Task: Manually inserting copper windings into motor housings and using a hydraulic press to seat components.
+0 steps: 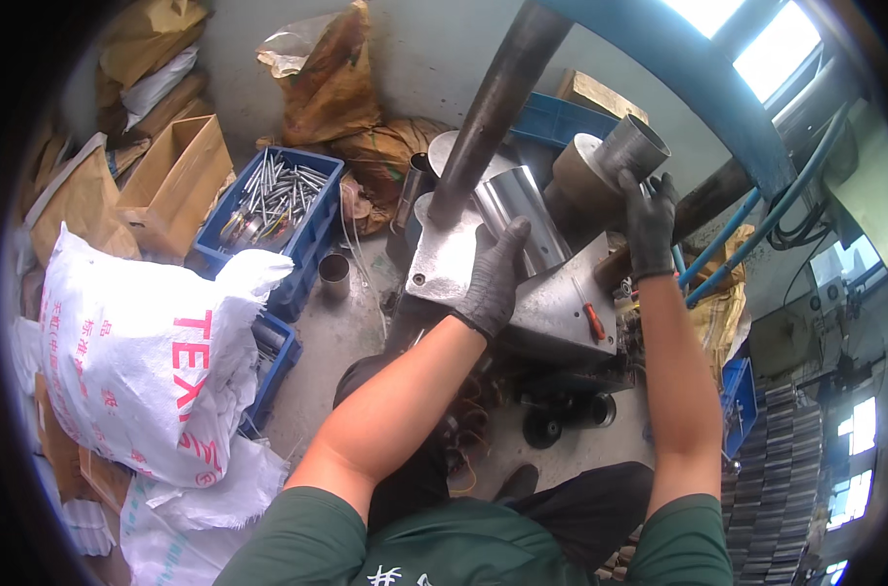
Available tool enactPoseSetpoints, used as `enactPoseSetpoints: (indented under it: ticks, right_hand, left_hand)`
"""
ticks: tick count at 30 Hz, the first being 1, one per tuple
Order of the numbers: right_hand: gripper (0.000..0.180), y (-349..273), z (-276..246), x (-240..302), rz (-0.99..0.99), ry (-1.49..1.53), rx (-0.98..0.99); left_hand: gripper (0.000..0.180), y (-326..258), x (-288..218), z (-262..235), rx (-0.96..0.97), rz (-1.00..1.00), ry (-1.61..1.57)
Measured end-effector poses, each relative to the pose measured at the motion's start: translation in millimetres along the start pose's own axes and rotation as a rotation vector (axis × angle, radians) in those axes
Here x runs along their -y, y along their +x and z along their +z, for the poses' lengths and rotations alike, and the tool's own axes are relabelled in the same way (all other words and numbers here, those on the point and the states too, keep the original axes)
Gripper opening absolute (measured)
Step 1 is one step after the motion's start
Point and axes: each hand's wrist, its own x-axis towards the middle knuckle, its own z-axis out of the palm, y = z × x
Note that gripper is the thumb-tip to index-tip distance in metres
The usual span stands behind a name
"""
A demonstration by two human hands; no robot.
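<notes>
My left hand (491, 283), in a dark glove, is closed against the near side of a shiny metal cylinder (524, 217), thumb up along it; its other fingers are mostly hidden. The cylinder leans at a slant over a metal machine block (566, 303). To the right, my gloved right hand (651, 223) is raised, thumb and fingers apart, by the lower rim of a grey metal tube (639, 145). That tube sticks out of a thick round holder (578, 181). Below, an orange-handled screwdriver (593, 318) lies on the block.
A dark steel post (497, 107) rises between the cylinder and the wall; a blue beam (702, 73) arches overhead. At left stand a blue bin of metal rods (329, 210), a short tube (334, 275) and a white sack (141, 356). Blue hoses (732, 256) run at right.
</notes>
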Motion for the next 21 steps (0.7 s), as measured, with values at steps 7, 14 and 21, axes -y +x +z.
enactPoseSetpoints:
  ticks: [7,14,21]
  right_hand:
    - [0.056,-155.5,-87.5,27.4,0.412,0.713,0.602]
    - [0.090,-203.2,-105.8,33.3,0.457,0.852,0.579]
    - [0.103,-217.2,-146.5,12.4,0.535,0.846,0.788]
  left_hand:
    - [0.071,-38.6,16.7,12.4,0.053,-0.247,0.168]
    - [0.083,-75.3,48.9,10.8,0.221,-0.287,0.652]
    - [0.087,-96.5,39.3,23.4,0.250,-0.482,0.447]
